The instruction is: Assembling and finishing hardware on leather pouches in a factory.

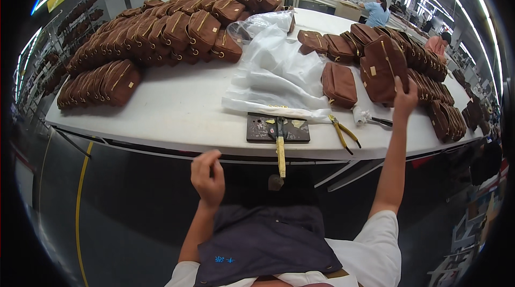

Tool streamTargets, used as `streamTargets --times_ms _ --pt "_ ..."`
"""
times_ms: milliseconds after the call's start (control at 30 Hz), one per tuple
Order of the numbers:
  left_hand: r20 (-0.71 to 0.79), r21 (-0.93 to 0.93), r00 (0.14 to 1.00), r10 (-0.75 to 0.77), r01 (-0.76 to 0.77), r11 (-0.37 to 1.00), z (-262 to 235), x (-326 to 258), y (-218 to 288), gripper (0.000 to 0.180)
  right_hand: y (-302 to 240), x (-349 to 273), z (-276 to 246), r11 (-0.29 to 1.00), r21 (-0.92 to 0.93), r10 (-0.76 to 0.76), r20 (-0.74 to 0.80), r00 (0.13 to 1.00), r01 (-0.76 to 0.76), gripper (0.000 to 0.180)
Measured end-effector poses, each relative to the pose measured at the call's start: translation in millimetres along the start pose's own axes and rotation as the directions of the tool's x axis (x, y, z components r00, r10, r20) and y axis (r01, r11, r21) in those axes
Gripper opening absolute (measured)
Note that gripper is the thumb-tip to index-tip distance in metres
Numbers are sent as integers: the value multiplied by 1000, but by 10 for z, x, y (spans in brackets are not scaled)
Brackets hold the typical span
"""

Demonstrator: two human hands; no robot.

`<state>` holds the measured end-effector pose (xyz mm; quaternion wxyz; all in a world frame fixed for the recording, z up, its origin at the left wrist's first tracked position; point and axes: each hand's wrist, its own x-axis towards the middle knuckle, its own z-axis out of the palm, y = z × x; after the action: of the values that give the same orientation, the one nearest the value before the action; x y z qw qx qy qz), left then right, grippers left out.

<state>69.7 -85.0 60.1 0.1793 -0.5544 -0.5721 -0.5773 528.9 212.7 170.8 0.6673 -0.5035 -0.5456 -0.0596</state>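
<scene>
My right hand [406, 95] grips a brown leather bag [382, 70] by its lower right edge, lifted at the right side of the white table; a gold zipper runs along it. Behind and beside it stand rows of similar brown bags [424, 53]. One more brown bag [339, 84] lies just left of the held one. My left hand [208, 175] hovers in front of the table's near edge with fingers curled; whether anything is in them does not show. Nearest to it is a dark block [255, 129] with a yellow-handled hammer [280, 150] lying across it.
White plastic sheeting [276, 72] covers the table's middle. Yellow-handled pliers [343, 131] and a white wrapped bundle [361, 116] lie near the front edge. A large heap of brown bags [161, 35] fills the left side. Several other people work farther back.
</scene>
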Motion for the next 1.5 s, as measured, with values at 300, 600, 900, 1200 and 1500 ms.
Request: streamTargets --times_ms 300,600,900,1200,1500 --pt "494 -473 760 423 -173 864 -16 -435 1320 51 -1480 -2064 -1812 854 135 146 865 480 -503 20" --pt "894 -364 365 259 255 896 283 -763 676 31 -1419 -3000 -1395 882 38 100 958 267 -469 21" --pt "968 -46 116 -225 955 294 79 -517 180 20 -1782 -3446 -771 758 515 -652 626 428 400 42" --pt "959 63 19 -283 958 279 -64 -705 37 22 -1825 -3635 -612 613 636 -787 544 291 470 36" --pt "959 63 63 -275 902 427 -4 -775 -45 26 -1906 -3476 -597 606 570 -761 619 195 555 21"
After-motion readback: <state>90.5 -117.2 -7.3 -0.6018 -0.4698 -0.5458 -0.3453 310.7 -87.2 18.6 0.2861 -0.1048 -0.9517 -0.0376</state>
